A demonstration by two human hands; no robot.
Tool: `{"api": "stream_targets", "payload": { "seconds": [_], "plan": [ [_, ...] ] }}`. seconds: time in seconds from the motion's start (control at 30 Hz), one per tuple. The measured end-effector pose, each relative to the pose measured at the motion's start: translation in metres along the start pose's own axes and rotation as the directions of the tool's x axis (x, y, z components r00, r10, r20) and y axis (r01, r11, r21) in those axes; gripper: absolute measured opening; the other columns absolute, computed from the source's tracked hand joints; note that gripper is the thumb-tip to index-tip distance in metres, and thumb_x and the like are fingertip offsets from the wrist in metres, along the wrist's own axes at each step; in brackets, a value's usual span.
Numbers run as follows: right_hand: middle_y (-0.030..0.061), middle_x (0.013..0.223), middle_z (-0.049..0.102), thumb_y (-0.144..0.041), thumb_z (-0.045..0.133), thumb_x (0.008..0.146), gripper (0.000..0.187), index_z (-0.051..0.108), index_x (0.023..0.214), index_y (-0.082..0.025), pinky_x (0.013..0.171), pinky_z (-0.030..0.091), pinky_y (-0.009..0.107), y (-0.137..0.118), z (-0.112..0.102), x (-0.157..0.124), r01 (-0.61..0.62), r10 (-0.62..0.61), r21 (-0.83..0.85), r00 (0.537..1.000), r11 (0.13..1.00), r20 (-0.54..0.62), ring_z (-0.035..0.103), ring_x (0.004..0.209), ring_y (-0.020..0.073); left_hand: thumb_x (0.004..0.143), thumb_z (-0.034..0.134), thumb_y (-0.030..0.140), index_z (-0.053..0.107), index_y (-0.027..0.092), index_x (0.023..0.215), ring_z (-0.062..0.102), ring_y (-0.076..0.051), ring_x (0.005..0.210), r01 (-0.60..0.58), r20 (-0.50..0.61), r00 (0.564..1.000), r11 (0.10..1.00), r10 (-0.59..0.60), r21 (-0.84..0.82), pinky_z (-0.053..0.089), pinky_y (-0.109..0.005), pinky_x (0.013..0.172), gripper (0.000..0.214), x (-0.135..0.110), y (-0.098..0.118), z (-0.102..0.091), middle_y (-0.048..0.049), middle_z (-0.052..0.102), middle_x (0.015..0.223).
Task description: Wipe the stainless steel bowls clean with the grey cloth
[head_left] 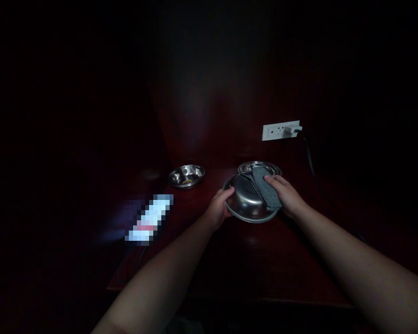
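Observation:
A shiny steel bowl (242, 199) is held up with its rounded underside towards me. My left hand (218, 208) grips its left rim, thumb on the outside and the other fingers mostly hidden behind. A folded grey cloth (267, 190) lies against the bowl's right side, pressed there by my right hand (286, 195), which is closed on the cloth with its thumb on top. Just behind the held bowl, more steel bowls (256, 164), seemingly nested, are partly covered by it. Another steel bowl (187, 176) stands upright to the left, with a yellowish mark inside.
A lit, blurred-out screen (149, 220) is on the left of the dark red table (209, 273), with a cable near it. On the back wall sits a white socket plate (275, 131) with a plug (292, 130) and hanging cord. The surroundings are very dark.

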State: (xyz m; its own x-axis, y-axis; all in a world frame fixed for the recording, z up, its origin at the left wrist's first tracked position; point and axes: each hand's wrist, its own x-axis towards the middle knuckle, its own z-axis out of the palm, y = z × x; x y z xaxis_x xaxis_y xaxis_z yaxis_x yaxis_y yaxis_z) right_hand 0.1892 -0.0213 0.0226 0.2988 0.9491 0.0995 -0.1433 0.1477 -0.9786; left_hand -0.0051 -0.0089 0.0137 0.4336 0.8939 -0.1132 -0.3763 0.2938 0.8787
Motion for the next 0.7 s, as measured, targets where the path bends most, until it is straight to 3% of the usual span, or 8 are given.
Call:
{"api": "stream_targets", "payload": {
  "seconds": [0.4, 0.57, 0.7],
  "plan": [
    [-0.0019, 0.068, 0.059, -0.05, 0.07, 0.064, 0.034, 0.058, 0.078, -0.021, 0.052, 0.039, 0.025, -0.002, -0.003, -0.002, -0.01, 0.019, -0.088, 0.995, 0.996, 0.096, 0.053, 0.06, 0.0136, 0.072, 0.064, 0.037, 0.064, 0.014, 0.094, 0.065, -0.021, 0.085, -0.042, -0.006, 0.999, 0.997, 0.041, -0.072, 0.05, -0.034, 0.081, 0.032, 0.009, 0.0, -0.001, -0.0087, 0.07, 0.09],
    [-0.0024, 0.066, 0.059, -0.051, 0.071, 0.062, 0.037, 0.058, 0.077, -0.021, 0.051, 0.038, 0.025, -0.004, -0.001, -0.005, -0.021, 0.03, -0.077, 0.992, 0.997, 0.121, 0.052, 0.057, 0.0127, 0.074, 0.062, 0.034, 0.066, 0.012, 0.091, 0.065, -0.021, 0.089, -0.059, 0.036, 0.997, 0.992, 0.063, -0.114, 0.046, -0.035, 0.09, 0.029, 0.011, 0.0, -0.002, -0.0095, 0.07, 0.091],
    [-0.0029, 0.064, 0.058, -0.049, 0.073, 0.06, 0.037, 0.056, 0.074, -0.02, 0.051, 0.038, 0.024, -0.006, 0.003, -0.007, -0.015, 0.017, -0.02, 0.996, 1.0, 0.089, 0.052, 0.056, 0.0118, 0.076, 0.06, 0.033, 0.066, 0.012, 0.093, 0.066, -0.02, 0.084, -0.062, -0.014, 0.998, 0.987, 0.06, -0.151, 0.047, -0.033, 0.088, 0.028, 0.009, 0.005, 0.001, -0.0087, 0.07, 0.087]
  ]
}}
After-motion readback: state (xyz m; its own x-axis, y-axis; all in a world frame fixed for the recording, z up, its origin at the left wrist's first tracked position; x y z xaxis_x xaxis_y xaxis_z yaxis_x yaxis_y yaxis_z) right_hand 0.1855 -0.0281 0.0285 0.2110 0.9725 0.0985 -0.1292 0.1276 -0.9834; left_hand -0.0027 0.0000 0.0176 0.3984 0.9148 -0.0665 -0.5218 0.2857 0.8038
